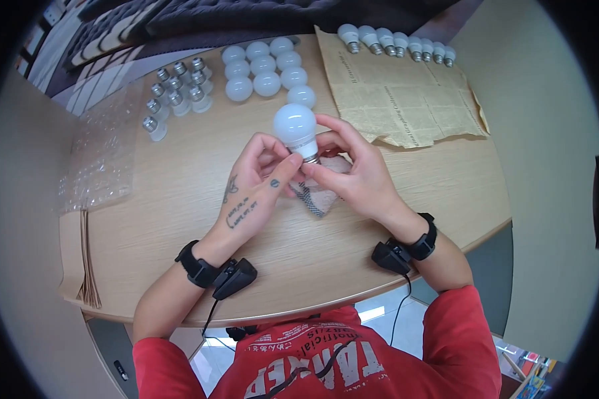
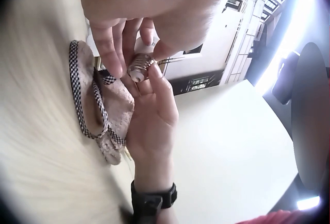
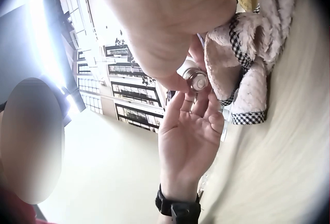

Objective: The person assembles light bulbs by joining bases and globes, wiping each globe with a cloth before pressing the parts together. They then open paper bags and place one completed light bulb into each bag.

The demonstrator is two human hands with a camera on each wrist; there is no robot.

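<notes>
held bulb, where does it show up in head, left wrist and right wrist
Head: bulb above centre, globe up, between left hand and right hand.
Left wrist: bulb above and left of centre, screw base showing.
Right wrist: bulb right of and slightly above centre, screw end toward camera.
Shared landmark: checked-trim cloth, below the bulb in head, left of it in left wrist, right in right wrist.

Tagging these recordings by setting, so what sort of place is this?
Probably a lounge or office room: there is a wooden-looking table with light bulbs grouped on it, and what looks like a dark tufted sofa beyond.
</notes>
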